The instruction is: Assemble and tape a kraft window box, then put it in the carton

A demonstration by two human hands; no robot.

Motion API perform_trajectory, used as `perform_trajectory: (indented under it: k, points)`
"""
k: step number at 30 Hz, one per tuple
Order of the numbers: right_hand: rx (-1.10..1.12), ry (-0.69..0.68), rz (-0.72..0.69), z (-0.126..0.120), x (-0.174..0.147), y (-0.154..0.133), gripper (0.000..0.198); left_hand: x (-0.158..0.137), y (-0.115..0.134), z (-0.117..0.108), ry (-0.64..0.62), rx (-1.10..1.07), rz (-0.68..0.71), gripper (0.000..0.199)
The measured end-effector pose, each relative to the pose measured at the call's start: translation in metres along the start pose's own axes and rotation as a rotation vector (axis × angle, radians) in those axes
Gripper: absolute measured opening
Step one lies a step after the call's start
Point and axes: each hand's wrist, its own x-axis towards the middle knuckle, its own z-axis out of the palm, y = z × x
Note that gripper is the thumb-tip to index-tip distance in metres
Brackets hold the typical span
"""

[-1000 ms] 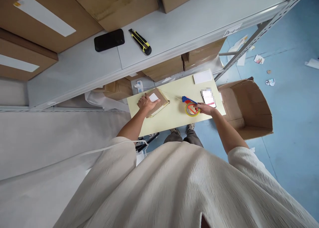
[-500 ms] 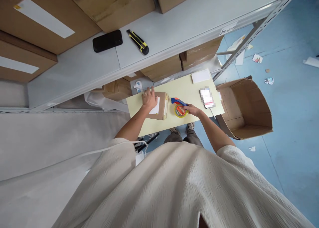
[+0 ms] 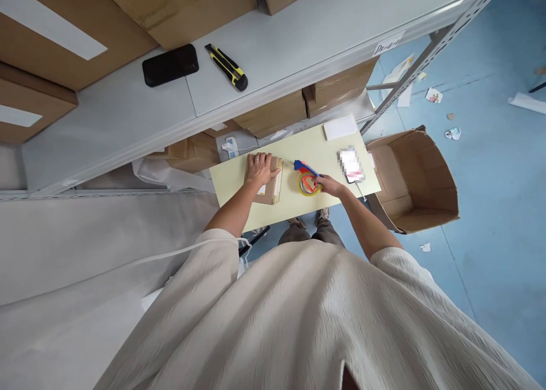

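Note:
My left hand [image 3: 258, 169] lies spread over the top of a small cardboard box [image 3: 268, 192], its fingers near the far edge and the thumb towards the right side. A white label on the box is partly covered by this hand. Clear tape runs along the box's right side. My right hand [image 3: 328, 184] grips a tape dispenser [image 3: 307, 170] with a blue and red body and a yellow-rimmed roll. The dispenser's blue head points at the box, apart from it. A faint strip, seemingly tape, spans the gap between them.
The box is on a pale yellow table [image 3: 230, 179] with a phone [image 3: 351, 164] and a white pad [image 3: 340, 128]. An open carton [image 3: 413, 179] stands to the right. The grey shelf [image 3: 273, 54] beyond holds a utility knife [image 3: 227, 67], a black phone [image 3: 170, 65] and cartons.
My left hand has slid right across the box, towards its taped edge, and covers more of the label. My right hand still holds the dispenser in nearly the same place. The view has shifted slightly.

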Motion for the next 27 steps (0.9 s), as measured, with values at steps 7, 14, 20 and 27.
perform_trajectory:
  k: [7, 14, 20, 27]
  points:
    - [-0.021, 0.036, 0.004, -0.018, 0.002, -0.024, 0.042, -0.001, 0.004, -0.001, 0.033, -0.075, -0.113, 0.081]
    - [-0.075, 0.006, -0.019, -0.011, 0.007, -0.042, 0.042, 0.01, -0.001, 0.007, 0.059, -0.077, -0.246, 0.079]
    - [-0.109, 0.049, 0.046, -0.027, -0.002, -0.036, 0.04, 0.015, -0.026, 0.014, 0.065, -0.045, -0.568, 0.086]
    - [-0.11, 0.041, 0.04, -0.034, -0.009, -0.034, 0.04, 0.018, -0.031, 0.013, 0.042, -0.039, -0.656, 0.082]
